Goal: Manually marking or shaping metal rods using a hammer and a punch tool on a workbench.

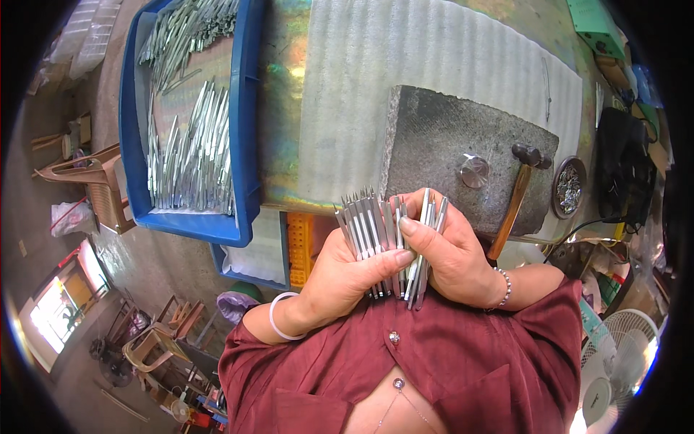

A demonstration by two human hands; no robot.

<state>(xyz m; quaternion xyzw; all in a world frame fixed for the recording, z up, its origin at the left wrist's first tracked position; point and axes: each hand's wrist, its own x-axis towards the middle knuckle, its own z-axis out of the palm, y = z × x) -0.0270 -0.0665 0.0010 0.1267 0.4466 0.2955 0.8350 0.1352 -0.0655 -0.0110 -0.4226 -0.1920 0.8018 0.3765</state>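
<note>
My left hand (345, 269) is closed round a fanned bunch of slim metal rods (367, 226), held upright in front of my chest. Their dark, narrow tips point away from me. Close beside it, my right hand (457, 262) grips several more of these rods (423, 271), its thumb pressed across them. Both thumbs nearly meet in the middle, where a few rods stand between the hands. The lower ends stick out beneath my fingers. What the rods' exact kind is, I cannot make out.
Left, a blue tray (249, 145) holds many similar rods. A dark stone slab (441, 137) carries a round metal piece (475, 172) and a wooden-handled hammer (517, 195). Right of it stands a bowl of small metal bits (569, 189). White foam sheeting (434, 43) covers the bench.
</note>
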